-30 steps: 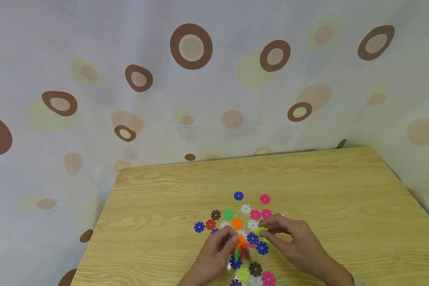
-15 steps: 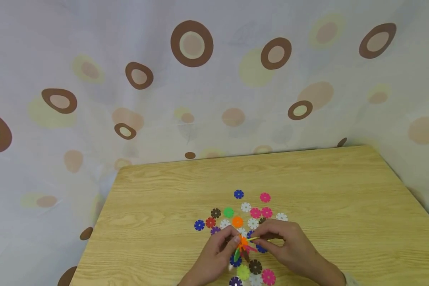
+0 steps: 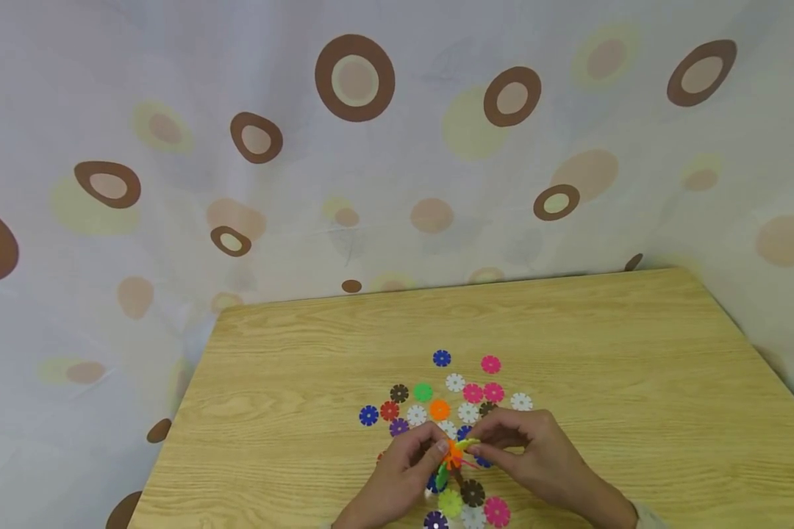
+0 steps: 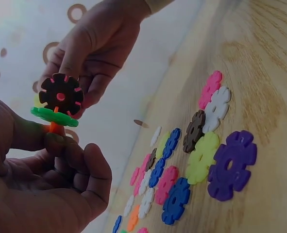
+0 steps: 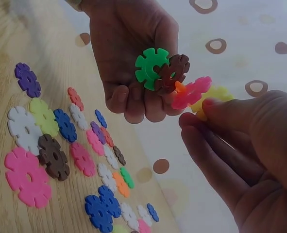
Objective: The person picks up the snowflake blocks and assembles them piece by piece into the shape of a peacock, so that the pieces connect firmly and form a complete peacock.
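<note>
My left hand point(image 3: 397, 474) pinches an orange notched plastic disc point(image 3: 454, 455) between thumb and fingers. Slotted onto it are a green disc point(image 5: 146, 73), a brown disc point(image 5: 177, 70) and a pink disc point(image 5: 194, 92), all visible in the right wrist view. From the right, my right hand point(image 3: 545, 459) holds a yellow disc point(image 5: 216, 97) by its edge between thumb and finger. The yellow disc is at the orange one's rim; whether their notches interlock I cannot tell. In the left wrist view, the brown disc point(image 4: 60, 94) and green disc point(image 4: 55, 116) partly hide the others.
Loose notched discs of several colours lie flat beneath and around the hands, among them a purple disc point(image 4: 232, 165), a white disc point(image 3: 521, 401) and a blue disc point(image 3: 442, 358). The wooden table point(image 3: 291, 360) meets a patterned cloth point(image 3: 430, 176) at the back.
My right hand has brought the yellow disc leftward to the orange disc and tilted it. My left hand keeps its grip on the joined discs, shifting only slightly.
</note>
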{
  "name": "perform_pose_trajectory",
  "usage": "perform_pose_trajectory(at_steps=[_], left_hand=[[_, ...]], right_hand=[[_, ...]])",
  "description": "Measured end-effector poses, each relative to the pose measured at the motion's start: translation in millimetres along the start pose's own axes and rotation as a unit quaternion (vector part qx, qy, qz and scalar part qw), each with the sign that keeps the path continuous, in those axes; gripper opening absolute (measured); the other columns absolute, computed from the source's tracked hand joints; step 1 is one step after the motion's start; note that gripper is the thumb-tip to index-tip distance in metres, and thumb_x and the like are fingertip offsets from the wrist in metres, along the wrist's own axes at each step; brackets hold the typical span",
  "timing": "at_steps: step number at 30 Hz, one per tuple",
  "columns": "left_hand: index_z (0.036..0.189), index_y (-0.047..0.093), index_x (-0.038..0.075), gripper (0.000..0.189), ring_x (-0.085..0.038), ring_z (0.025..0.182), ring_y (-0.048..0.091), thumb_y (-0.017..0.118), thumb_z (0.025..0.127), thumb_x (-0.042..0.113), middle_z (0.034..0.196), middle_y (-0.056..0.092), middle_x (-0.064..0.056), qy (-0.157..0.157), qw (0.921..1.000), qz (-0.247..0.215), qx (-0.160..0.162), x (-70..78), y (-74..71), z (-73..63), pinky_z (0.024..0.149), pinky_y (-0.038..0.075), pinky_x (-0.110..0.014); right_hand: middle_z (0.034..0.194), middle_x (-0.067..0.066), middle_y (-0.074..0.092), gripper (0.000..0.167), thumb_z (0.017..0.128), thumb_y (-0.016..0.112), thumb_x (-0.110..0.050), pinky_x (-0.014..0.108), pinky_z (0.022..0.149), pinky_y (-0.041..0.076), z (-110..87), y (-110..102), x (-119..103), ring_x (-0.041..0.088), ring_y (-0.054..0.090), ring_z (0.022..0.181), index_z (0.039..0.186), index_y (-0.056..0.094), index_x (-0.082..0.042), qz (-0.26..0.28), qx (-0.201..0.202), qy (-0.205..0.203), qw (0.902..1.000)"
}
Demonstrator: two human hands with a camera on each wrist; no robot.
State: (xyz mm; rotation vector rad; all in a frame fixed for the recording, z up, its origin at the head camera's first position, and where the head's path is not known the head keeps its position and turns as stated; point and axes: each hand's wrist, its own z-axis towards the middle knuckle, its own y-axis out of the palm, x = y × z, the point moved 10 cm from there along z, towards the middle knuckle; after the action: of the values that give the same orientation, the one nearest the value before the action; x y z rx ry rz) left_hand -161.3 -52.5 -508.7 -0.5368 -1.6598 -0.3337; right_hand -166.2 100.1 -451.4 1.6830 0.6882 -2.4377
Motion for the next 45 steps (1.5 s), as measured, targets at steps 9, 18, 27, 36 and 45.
perform_pose_trajectory(at_steps=[9, 18, 27, 36, 45], left_hand=[[0.108, 0.064, -0.003, 0.027, -0.006, 0.082, 0.053, 0.055, 0.115, 0.021, 0.09, 0.055, 0.002, 0.004, 1.0, -0.004, -0.003, 0.5, -0.5, 0.1, 0.078, 0.047, -0.019], [0.108, 0.069, 0.001, 0.023, -0.004, 0.082, 0.056, 0.059, 0.113, 0.022, 0.097, 0.064, -0.007, 0.017, 0.9998, 0.007, 0.001, 5.3, -1.3, -3.2, 0.078, 0.049, -0.017], [0.107, 0.07, 0.002, 0.02, 0.001, 0.082, 0.053, 0.06, 0.112, 0.019, 0.097, 0.063, -0.01, 0.028, 0.9993, 0.022, -0.008, 5.7, 1.0, -3.3, 0.077, 0.047, -0.016], [0.107, 0.069, 0.001, 0.025, -0.001, 0.087, 0.056, 0.057, 0.114, 0.022, 0.096, 0.065, -0.028, 0.067, 0.9966, 0.046, 0.012, 13.3, -2.2, -3.0, 0.086, 0.05, -0.018], [0.107, 0.069, 0.001, 0.023, 0.0, 0.086, 0.055, 0.058, 0.113, 0.02, 0.096, 0.065, -0.027, 0.069, 0.9964, 0.049, 0.009, 13.3, -2.9, -2.7, 0.085, 0.048, -0.017]], right_hand=[[0.096, 0.009, 0.082, 0.013, 0.093, 0.083, 0.0, 0.031, 0.073, 0.069, 1.2, 3, 3, 0.004, 0.079, 0.087, 0.099, 0.077, -0.01, 0.011, -0.018, -0.01, 0.9997], [0.094, 0.007, 0.084, 0.02, 0.089, 0.083, 0.009, 0.032, 0.075, 0.07, 1.9, 4, -5, 0.005, 0.08, 0.09, 0.096, 0.08, -0.01, 0.01, -0.041, -0.046, 0.998], [0.092, 0.006, 0.084, 0.02, 0.087, 0.084, 0.01, 0.027, 0.071, 0.068, 4.8, 8, -16, 0.008, 0.081, 0.088, 0.094, 0.08, -0.009, -0.013, -0.091, -0.119, 0.9886], [0.094, 0.004, 0.085, 0.029, 0.081, 0.087, 0.015, 0.016, 0.08, 0.064, 2.3, 4, -33, 0.01, 0.082, 0.089, 0.093, 0.08, -0.011, -0.082, -0.05, -0.174, 0.9801], [0.093, 0.007, 0.085, 0.028, 0.082, 0.084, 0.016, 0.02, 0.079, 0.066, 1.9, 3, -28, 0.008, 0.081, 0.09, 0.095, 0.081, -0.009, -0.049, -0.036, -0.149, 0.9869]])
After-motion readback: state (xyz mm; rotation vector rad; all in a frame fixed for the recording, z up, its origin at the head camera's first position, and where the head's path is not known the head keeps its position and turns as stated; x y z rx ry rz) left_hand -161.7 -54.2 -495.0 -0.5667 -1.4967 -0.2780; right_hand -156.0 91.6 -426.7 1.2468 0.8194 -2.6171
